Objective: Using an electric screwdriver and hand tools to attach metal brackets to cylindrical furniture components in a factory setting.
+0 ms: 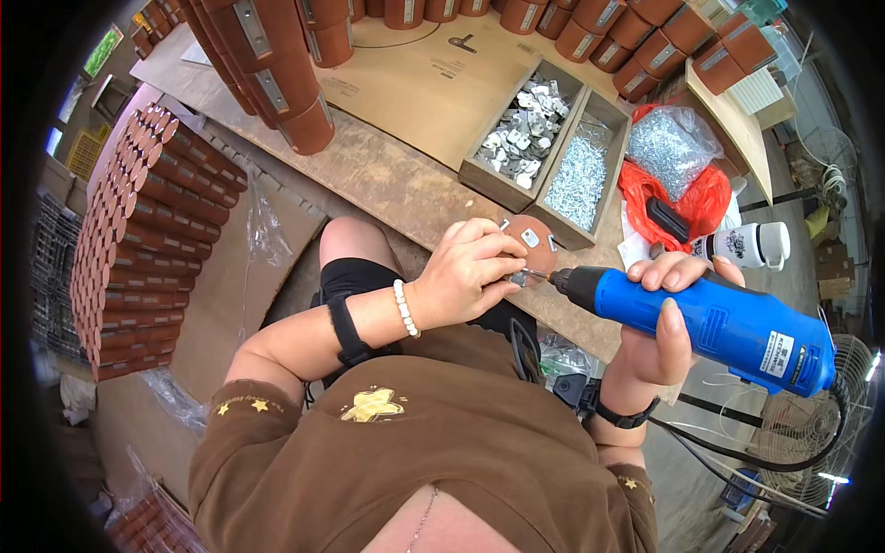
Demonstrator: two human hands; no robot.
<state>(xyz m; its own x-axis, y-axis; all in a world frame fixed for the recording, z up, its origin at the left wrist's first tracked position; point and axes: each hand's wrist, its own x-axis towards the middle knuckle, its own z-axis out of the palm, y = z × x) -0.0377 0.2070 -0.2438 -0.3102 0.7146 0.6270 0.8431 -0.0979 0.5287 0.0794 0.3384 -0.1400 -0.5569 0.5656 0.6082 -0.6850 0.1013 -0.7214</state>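
My right hand [666, 327] is wrapped round a blue corded electric screwdriver [714, 323], its black nose pointing left. The bit reaches a small metal plate [519, 277] pinched in the fingertips of my left hand [470, 272]. Plate and bit meet at the near edge of a round reddish-brown piece [533, 241], which carries other small pale metal plates. My left fingers partly cover that piece, so how it is supported cannot be made out. Any screw at the bit's tip is too small to tell.
Beyond my hands, a wooden box [472, 164] holds metal plates [525, 129] and screws [579, 180] in separate compartments. Right of it lie a red bag [636, 189] and a white bottle [751, 245]. Reddish-brown cylinders [304, 129] stand on the table; more are stacked [157, 240] at left.
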